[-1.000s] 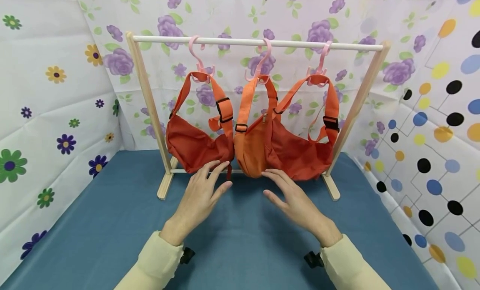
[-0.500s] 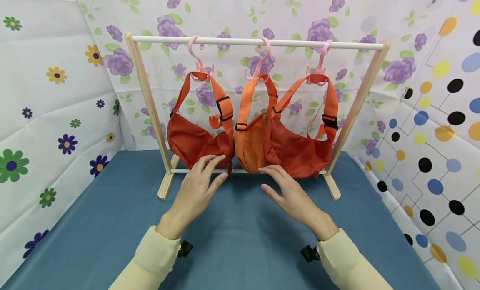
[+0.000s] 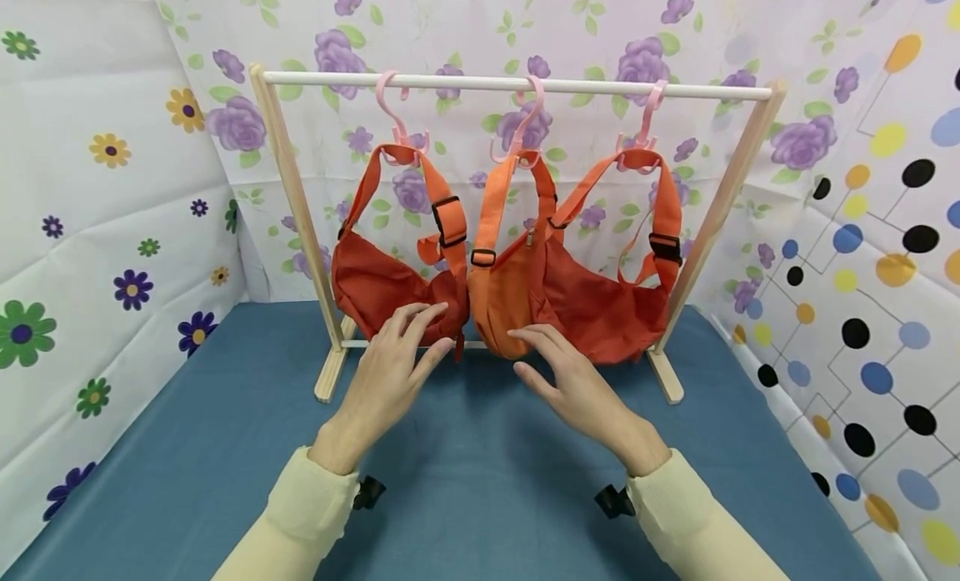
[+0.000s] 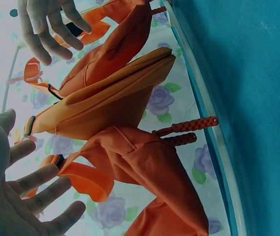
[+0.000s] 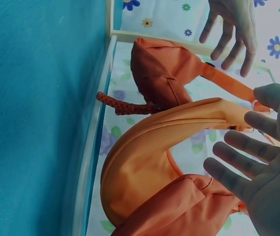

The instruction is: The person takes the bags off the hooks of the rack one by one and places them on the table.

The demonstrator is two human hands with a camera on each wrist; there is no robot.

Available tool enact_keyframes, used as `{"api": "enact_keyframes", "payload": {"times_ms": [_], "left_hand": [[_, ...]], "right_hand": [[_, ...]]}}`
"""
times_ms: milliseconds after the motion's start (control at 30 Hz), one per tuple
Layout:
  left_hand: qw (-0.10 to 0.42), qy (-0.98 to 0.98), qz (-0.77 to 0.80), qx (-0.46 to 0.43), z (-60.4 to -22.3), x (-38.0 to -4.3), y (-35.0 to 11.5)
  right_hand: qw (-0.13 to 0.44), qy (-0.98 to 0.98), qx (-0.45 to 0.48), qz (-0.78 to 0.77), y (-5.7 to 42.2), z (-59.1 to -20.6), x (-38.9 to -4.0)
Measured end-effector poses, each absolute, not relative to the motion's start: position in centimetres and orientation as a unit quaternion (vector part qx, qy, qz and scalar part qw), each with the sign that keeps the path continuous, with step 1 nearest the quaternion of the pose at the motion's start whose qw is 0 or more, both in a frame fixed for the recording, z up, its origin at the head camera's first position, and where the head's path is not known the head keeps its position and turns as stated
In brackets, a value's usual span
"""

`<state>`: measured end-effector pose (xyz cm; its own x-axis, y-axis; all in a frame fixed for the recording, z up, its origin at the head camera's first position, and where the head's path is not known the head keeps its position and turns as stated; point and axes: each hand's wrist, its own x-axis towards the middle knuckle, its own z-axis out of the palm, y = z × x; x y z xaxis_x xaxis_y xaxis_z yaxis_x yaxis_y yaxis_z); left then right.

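Note:
Three shoulder bags hang side by side from a rack in the head view: a red bag (image 3: 390, 285) on the left, an orange bag (image 3: 504, 302) in the middle and another red bag (image 3: 600, 302) on the right. Each orange strap loops over a pink hanger. My left hand (image 3: 386, 381) is held in front of the left red bag, fingers spread and slightly bent. My right hand (image 3: 581, 389) hovers before the orange and right red bags, its fingers extended. Both wrist views show a gap between the hands and the bags. Neither hand holds anything.
The wooden rack has a white top rail (image 3: 465, 82) and a low crossbar, with feet on a blue cloth (image 3: 480, 498). Patterned sheets (image 3: 862, 314) stand behind and on both sides. A braided red cord (image 4: 194, 125) dangles from the left red bag.
Both hands have shifted slightly up and to the left in the head view. The bags sway a little but stay on their hangers.

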<state>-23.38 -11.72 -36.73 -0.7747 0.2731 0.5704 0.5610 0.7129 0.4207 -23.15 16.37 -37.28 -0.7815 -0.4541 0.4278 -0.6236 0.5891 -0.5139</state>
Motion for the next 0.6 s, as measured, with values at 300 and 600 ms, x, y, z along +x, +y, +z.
{"api": "enact_keyframes", "payload": {"times_ms": [300,600], "left_hand": [[0.261,-0.885,-0.304,-0.238,-35.3,-24.5,-12.6],[0.270,-0.883,-0.307,-0.230,-33.7,-25.4,-13.5]], "right_hand": [[0.127,-0.876,0.315,0.343,15.3,-36.0,-23.8],[0.130,-0.862,0.330,0.363,14.1,-34.7,-24.6]]}}
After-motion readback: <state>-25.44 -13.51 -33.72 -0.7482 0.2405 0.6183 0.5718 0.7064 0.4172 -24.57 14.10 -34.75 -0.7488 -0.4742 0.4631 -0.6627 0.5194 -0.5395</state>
